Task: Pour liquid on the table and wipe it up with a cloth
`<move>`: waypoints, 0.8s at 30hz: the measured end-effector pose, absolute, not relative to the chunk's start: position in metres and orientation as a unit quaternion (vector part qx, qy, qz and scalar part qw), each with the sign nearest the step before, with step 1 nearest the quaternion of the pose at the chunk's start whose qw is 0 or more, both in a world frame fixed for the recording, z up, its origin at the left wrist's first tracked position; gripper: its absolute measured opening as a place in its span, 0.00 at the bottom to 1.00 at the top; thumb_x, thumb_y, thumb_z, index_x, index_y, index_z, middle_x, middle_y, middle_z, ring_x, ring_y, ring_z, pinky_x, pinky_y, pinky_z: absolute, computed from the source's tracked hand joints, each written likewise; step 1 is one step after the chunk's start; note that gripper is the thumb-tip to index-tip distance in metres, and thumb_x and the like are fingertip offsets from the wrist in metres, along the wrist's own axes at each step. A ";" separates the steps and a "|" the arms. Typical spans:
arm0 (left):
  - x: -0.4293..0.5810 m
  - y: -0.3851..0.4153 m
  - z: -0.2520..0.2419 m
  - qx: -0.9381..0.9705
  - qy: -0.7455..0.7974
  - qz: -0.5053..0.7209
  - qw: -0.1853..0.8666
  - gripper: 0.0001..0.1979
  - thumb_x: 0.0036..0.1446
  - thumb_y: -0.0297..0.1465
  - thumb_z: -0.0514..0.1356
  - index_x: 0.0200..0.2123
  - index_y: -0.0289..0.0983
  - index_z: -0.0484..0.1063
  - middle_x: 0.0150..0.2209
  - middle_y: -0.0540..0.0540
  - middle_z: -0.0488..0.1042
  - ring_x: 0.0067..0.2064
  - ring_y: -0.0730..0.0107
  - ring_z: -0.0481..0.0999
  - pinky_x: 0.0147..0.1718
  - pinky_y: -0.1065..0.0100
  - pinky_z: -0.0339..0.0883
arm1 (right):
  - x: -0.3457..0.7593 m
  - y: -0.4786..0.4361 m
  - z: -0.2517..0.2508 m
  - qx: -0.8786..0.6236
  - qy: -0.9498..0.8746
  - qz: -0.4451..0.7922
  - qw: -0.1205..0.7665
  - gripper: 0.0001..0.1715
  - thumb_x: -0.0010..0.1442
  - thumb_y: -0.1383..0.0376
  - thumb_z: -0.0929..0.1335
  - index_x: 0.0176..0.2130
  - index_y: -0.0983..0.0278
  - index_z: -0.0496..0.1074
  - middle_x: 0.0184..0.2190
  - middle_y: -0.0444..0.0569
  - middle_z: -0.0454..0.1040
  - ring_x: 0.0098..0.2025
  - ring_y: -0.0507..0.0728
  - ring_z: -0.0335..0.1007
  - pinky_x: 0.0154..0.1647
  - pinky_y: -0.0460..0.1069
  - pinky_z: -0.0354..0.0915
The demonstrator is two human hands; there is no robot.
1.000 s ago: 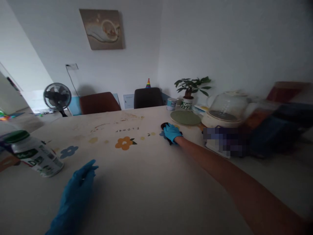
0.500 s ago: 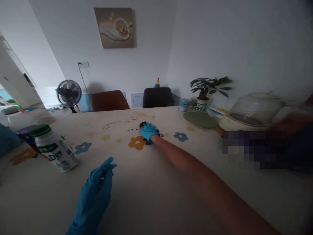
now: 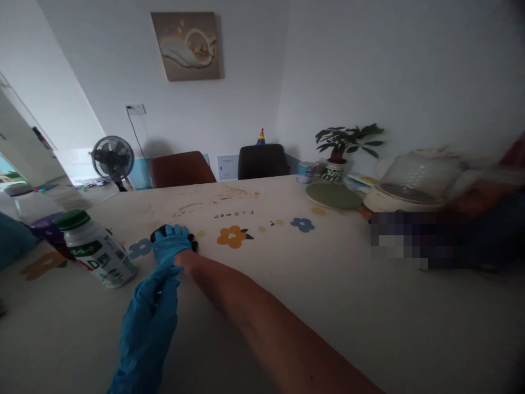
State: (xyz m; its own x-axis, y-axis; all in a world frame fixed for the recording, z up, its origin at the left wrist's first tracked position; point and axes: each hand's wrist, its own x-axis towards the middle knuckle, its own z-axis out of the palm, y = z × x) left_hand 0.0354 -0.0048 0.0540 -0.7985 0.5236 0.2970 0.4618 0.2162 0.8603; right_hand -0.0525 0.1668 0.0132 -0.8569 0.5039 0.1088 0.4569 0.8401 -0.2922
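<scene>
My right hand (image 3: 171, 241), in a blue glove, presses down on a bunched black cloth (image 3: 156, 232) on the table, its fingers closed over it. Most of the cloth is hidden under the palm. In the foreground my left hand (image 3: 153, 306), also gloved in blue, hovers over the table with fingers stretched forward and holding nothing. Its fingertips overlap my right wrist in view. The white table (image 3: 262, 306) is printed with flowers, and brown smears (image 3: 235, 192) mark its far side.
A white bottle with a green cap (image 3: 100, 251) and a purple-labelled bottle (image 3: 49, 224) stand at left. To the right are a green round mat (image 3: 333, 196), a can (image 3: 306, 172), a potted plant (image 3: 334, 171) and a glass pot (image 3: 418, 178). Two chairs (image 3: 182, 168) (image 3: 263, 161) line the far edge.
My right hand has slid left across the table with the black cloth, from the orange flower to beside the left blue flower. My left hand has shifted slightly left and back.
</scene>
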 end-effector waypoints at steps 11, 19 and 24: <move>0.026 -0.003 0.042 0.277 0.789 0.542 0.086 0.30 0.50 0.44 0.58 0.56 0.42 0.75 0.48 0.44 0.80 0.42 0.57 0.77 0.37 0.60 0.71 | 0.057 0.176 0.008 -0.218 -0.961 0.154 0.070 0.38 0.72 0.52 0.58 0.73 0.67 0.58 0.76 0.58 0.50 0.76 0.70 0.46 0.74 0.70 0.45; 0.028 -0.004 0.042 0.273 0.753 0.584 0.134 0.30 0.52 0.39 0.60 0.58 0.37 0.74 0.52 0.39 0.79 0.44 0.60 0.77 0.37 0.63 0.70 | 0.247 0.260 0.018 -0.425 -0.895 0.118 0.073 0.39 0.71 0.57 0.53 0.73 0.72 0.57 0.75 0.62 0.51 0.75 0.70 0.48 0.74 0.69 0.45; 0.022 -0.004 0.038 0.272 0.751 0.587 0.131 0.29 0.53 0.38 0.60 0.59 0.38 0.73 0.50 0.41 0.79 0.43 0.62 0.76 0.37 0.64 0.68 | 0.373 0.290 0.023 -0.524 -0.843 0.090 0.078 0.41 0.71 0.54 0.53 0.74 0.70 0.55 0.74 0.63 0.53 0.75 0.73 0.49 0.73 0.73 0.45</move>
State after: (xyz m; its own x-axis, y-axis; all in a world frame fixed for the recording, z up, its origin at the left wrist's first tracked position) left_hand 0.0218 -0.0039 0.0380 -0.8174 0.5630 0.1220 0.2543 0.1625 0.9534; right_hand 0.3727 0.2897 0.0226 -0.4384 0.8980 0.0384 0.8698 0.4346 -0.2335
